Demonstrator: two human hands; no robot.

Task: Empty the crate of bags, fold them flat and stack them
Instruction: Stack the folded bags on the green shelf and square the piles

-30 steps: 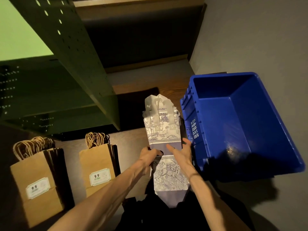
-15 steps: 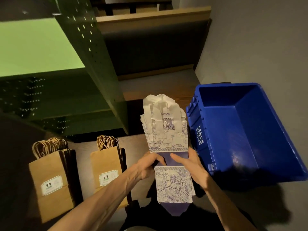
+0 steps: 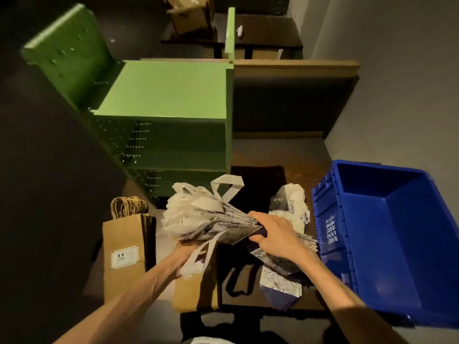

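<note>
Two brown paper bags [image 3: 124, 254] lie flat at the left of the table [image 3: 298, 155], under the green shelf unit [image 3: 169, 95]. Left hand [image 3: 185, 256] sits beneath the fanned white-and-blue printed bags [image 3: 208, 219]; its grip I cannot tell. Right hand [image 3: 275, 234] curls around that bundle's edge, above more printed bags lying flat [image 3: 280, 281]. Blue crate [image 3: 387, 234] stands emptied at far right.

both hands [image 3: 275, 234] holding patterned bags [image 3: 211, 219], blue crate [image 3: 387, 234] beside
</note>
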